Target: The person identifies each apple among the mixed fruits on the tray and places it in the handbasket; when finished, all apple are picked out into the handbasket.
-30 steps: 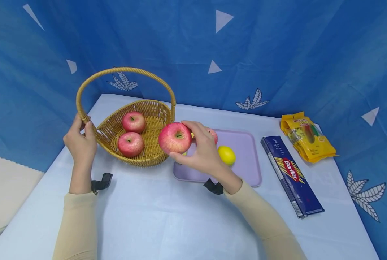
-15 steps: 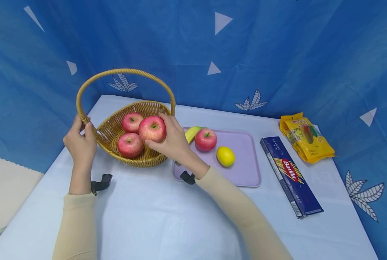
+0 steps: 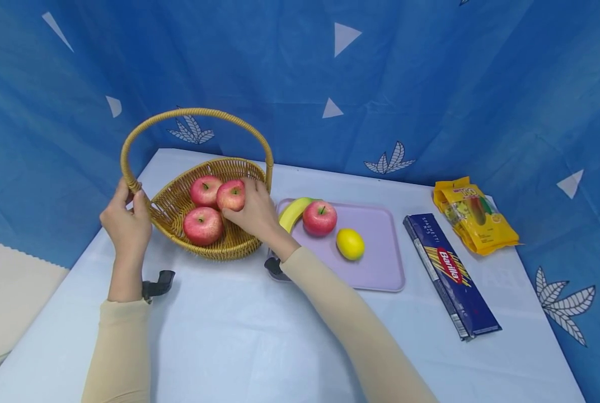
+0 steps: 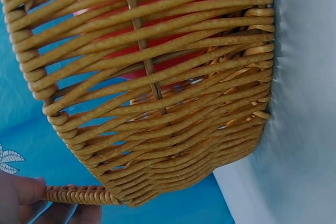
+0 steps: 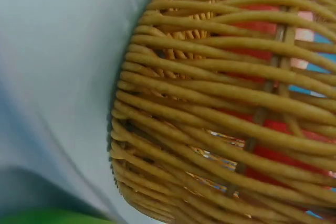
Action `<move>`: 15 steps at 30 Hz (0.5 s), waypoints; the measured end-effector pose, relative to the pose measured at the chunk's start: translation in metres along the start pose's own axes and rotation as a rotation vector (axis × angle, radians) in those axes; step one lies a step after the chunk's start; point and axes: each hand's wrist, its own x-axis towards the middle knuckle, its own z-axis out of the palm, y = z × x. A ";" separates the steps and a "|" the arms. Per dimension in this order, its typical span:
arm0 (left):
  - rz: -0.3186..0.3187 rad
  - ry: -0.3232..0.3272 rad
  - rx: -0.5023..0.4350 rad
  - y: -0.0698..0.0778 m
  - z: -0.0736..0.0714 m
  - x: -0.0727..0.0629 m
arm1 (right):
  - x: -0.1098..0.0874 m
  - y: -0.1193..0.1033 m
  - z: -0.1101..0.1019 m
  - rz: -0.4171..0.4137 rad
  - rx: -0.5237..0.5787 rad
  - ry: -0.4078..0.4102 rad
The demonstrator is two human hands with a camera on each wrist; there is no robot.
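Your left grip (image 3: pixel 127 221) holds the tan wicker basket (image 3: pixel 229 254) by its handle (image 3: pixel 125 154); inside, your right grip (image 3: pixel 257 210) clasps a round pink-red apple (image 3: pixel 231 195). Two more apples (image 3: pixel 203 226) already lie there; the curved yellow banana (image 3: pixel 293 212), fourth apple (image 3: pixel 319 219) and yellow lemon (image 3: pixel 351 244) seem left, on the lilac tray (image 3: pixel 378 263).

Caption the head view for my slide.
Left hand grips the handle while the right hand holds an apple inside the basket, beside the tray.

The head view is bright, with a soft shadow on the bench (image 3: pixel 239 341) by the left sleeve (image 3: pixel 118 347). The basket (image 4: pixel 173 87) looks clear; in the right wrist view, a green thing (image 5: pixel 58 217) is blurry.
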 end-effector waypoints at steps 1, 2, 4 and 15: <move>0.000 0.000 0.002 0.000 0.000 0.000 | 0.002 -0.001 0.001 0.009 -0.008 -0.002; 0.000 -0.001 0.002 0.000 0.000 0.000 | 0.004 -0.001 0.002 0.016 -0.017 -0.005; -0.004 -0.004 0.002 0.001 0.001 0.000 | 0.006 -0.002 0.004 0.025 -0.028 -0.007; -0.016 -0.004 0.012 0.001 0.000 0.000 | 0.017 0.001 0.010 0.003 -0.053 -0.013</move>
